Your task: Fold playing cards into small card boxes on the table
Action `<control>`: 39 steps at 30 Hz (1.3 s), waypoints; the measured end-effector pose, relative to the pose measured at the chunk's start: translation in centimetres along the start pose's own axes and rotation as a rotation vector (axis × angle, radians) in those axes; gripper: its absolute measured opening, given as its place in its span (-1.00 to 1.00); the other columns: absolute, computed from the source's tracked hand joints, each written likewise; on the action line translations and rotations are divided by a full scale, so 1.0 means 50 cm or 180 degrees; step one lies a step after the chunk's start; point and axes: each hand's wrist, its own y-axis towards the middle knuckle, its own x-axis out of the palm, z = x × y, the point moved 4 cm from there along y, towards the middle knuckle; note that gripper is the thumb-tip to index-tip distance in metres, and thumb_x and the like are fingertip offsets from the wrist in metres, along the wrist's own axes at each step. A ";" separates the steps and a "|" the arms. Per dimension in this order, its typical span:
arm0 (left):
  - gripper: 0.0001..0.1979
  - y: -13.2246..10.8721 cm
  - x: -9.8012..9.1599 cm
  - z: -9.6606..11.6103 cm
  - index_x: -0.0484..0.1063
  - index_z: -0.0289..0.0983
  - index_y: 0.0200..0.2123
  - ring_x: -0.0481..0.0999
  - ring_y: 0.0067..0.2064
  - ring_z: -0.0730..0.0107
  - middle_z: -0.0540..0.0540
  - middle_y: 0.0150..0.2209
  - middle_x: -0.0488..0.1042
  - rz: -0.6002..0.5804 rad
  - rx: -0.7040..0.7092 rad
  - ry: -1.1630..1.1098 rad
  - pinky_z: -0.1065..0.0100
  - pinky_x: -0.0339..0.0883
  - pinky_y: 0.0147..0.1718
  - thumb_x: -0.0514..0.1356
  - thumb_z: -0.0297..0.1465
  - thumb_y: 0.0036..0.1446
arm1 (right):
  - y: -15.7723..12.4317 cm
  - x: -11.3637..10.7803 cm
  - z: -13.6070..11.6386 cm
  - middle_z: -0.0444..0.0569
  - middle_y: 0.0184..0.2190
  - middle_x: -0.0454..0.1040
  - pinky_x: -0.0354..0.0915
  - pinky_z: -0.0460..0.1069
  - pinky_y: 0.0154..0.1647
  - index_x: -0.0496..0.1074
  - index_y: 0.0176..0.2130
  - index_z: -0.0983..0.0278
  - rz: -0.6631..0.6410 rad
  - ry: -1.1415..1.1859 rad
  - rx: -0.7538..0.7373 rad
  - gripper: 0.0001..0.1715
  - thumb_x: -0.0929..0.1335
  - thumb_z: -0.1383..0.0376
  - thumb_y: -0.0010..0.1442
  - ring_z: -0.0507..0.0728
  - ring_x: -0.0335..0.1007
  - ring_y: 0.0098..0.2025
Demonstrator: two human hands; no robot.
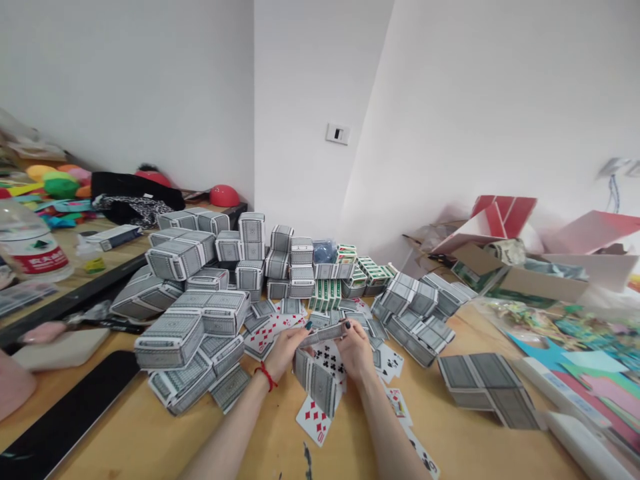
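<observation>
My left hand (286,352), with a red string bracelet at the wrist, pinches one end of a folded playing card (324,334). At its other end my right hand (356,348) grips it, fingers curled. Just below, a larger folded card piece (316,381) with grey patterned backs slants down; whether it is joined to the held card I cannot tell. Under and around the hands lie loose playing cards, among them a ten of diamonds (316,421) and a fan of diamonds (274,331). A clubs card (331,360) shows between the hands.
Stacked blocks of folded grey cards (185,327) stand on the left and back, with more blocks (417,320) at right. Green card boxes (327,293) stand behind. A folded piece (487,383), an open carton (525,280), a black slab (75,413) and a water bottle (30,240) flank the work.
</observation>
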 end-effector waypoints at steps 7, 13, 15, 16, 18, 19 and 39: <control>-0.53 -0.002 -0.002 0.001 0.41 -0.33 -0.70 0.35 -0.58 0.41 -0.06 -0.68 0.43 -0.0087 -0.0120 -0.0280 0.40 0.17 -0.52 0.04 -0.11 0.03 | 0.005 -0.005 -0.002 -0.08 -0.52 0.44 0.24 -0.04 -0.42 0.49 -0.48 0.27 0.0098 -0.0707 0.0038 -0.75 0.44 0.14 -0.15 0.08 0.30 -0.46; -0.55 0.001 -0.005 -0.005 0.40 -0.32 -0.69 0.35 -0.57 0.41 -0.05 -0.67 0.43 0.0016 -0.0109 -0.0194 0.39 0.18 -0.50 0.06 -0.11 0.01 | 0.009 -0.016 -0.006 -0.11 -0.58 0.43 0.22 -0.05 -0.44 0.49 -0.54 0.28 0.0232 -0.1151 -0.0047 -0.74 0.43 0.13 -0.18 0.07 0.29 -0.50; -0.55 0.003 -0.007 -0.008 0.41 -0.32 -0.67 0.38 -0.53 0.37 -0.06 -0.64 0.45 0.0027 -0.0049 -0.0085 0.37 0.20 -0.47 0.06 -0.10 0.00 | 0.011 -0.020 -0.007 -0.13 -0.60 0.41 0.20 -0.05 -0.44 0.47 -0.56 0.29 0.0238 -0.1275 -0.0092 -0.74 0.43 0.13 -0.19 0.06 0.26 -0.51; -0.55 0.004 -0.008 -0.009 0.43 -0.32 -0.65 0.39 -0.50 0.34 -0.07 -0.62 0.46 0.0037 -0.0014 -0.0016 0.36 0.21 -0.45 0.05 -0.09 0.00 | 0.011 -0.022 -0.007 -0.14 -0.62 0.38 0.18 -0.06 -0.46 0.47 -0.58 0.29 0.0248 -0.1357 -0.0110 -0.74 0.43 0.12 -0.18 0.04 0.24 -0.53; -0.55 0.006 -0.011 -0.011 0.45 -0.32 -0.60 0.42 -0.44 0.29 -0.08 -0.58 0.48 0.0045 0.0057 0.0130 0.33 0.24 -0.39 0.03 -0.09 0.01 | 0.012 -0.027 -0.008 -0.17 -0.67 0.32 0.13 -0.08 -0.50 0.45 -0.60 0.29 0.0259 -0.1553 -0.0152 -0.72 0.42 0.11 -0.17 0.02 0.17 -0.57; -0.55 0.007 -0.012 -0.012 0.47 -0.32 -0.58 0.43 -0.40 0.27 -0.08 -0.56 0.49 0.0050 0.0088 0.0193 0.31 0.24 -0.36 0.02 -0.09 0.01 | 0.011 -0.028 -0.009 -0.19 -0.69 0.29 0.10 -0.09 -0.52 0.44 -0.61 0.30 0.0247 -0.1661 -0.0175 -0.71 0.42 0.11 -0.16 0.01 0.13 -0.59; -0.64 0.004 -0.012 0.002 0.48 -0.34 -0.53 0.45 -0.35 0.26 -0.10 -0.46 0.54 -0.0019 -0.0124 -0.0187 0.32 0.26 -0.32 0.11 -0.14 -0.03 | 0.011 -0.043 -0.019 -0.09 -0.59 0.46 0.23 -0.03 -0.43 0.51 -0.51 0.28 0.0480 -0.1635 -0.0235 -0.79 0.44 0.18 -0.20 0.06 0.29 -0.54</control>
